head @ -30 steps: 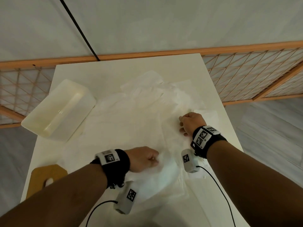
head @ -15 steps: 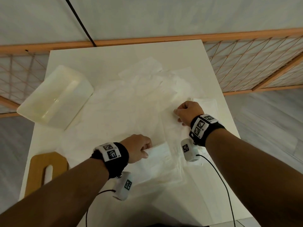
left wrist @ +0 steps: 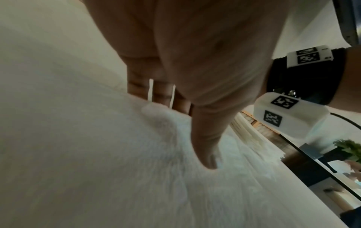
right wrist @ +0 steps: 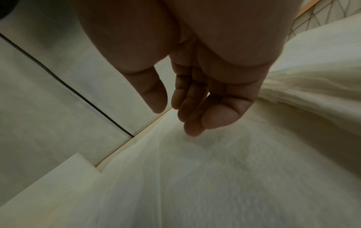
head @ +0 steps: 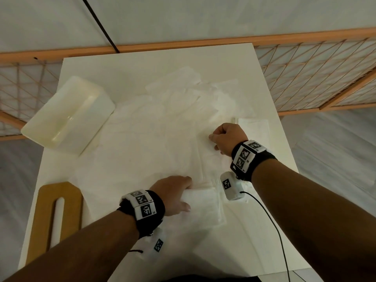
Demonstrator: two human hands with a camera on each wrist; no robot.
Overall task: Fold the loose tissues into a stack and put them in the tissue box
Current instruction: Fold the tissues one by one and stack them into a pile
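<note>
Several loose white tissues point(head: 162, 139) lie spread over the white table point(head: 126, 64). My left hand point(head: 188, 197) pinches the near edge of one tissue point(head: 205, 208), which is turned over into a fold. In the left wrist view the thumb point(left wrist: 205, 154) presses on top of the tissue point(left wrist: 117, 154) and the fingers point(left wrist: 158, 94) are under the fold. My right hand point(head: 213, 141) rests at that tissue's far edge. Its fingers point(right wrist: 192, 125) are loosely curled, tips down on the sheet point(right wrist: 215, 177), with nothing between them and the thumb. The open white tissue box point(head: 67, 117) stands at the far left.
A wooden lid with a slot point(head: 57, 216) lies at the near left corner. A folded tissue stack point(head: 254, 129) sits by the right table edge, beyond my right hand. A wooden lattice rail point(head: 305, 64) runs behind and to the right of the table.
My left hand has lifted the tissue's near edge and turned it over into a fold. The right hand has stayed at the far edge.
</note>
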